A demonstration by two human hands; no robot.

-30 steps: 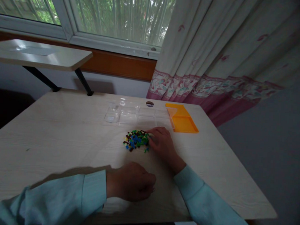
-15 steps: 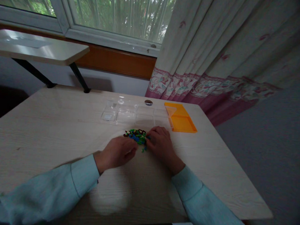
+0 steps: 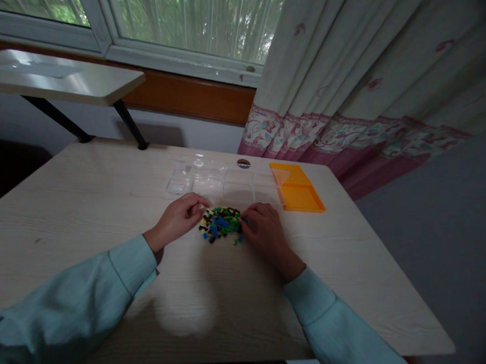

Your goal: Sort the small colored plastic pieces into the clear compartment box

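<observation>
A small heap of tiny coloured pieces [image 3: 221, 224], blue, green, dark red and yellow, lies on the pale wooden table [image 3: 84, 207]. My left hand [image 3: 179, 217] rests at the heap's left edge, fingers curled and pinched against the pieces. My right hand [image 3: 263, 231] lies at the heap's right edge, fingers bent with the tips touching the pieces. What either hand holds, if anything, is too small to make out. Just beyond the heap sits a clear plastic compartment box [image 3: 222, 184].
An orange lid [image 3: 297, 187] lies open to the right of the clear box. A small dark round hole [image 3: 243, 163] is in the table behind it. A second table [image 3: 62, 80] stands at the back left under the window. A curtain [image 3: 351, 90] hangs at the right.
My left hand has travelled from the table's near edge up to the left side of the heap. My right hand has stayed at the heap's right side.
</observation>
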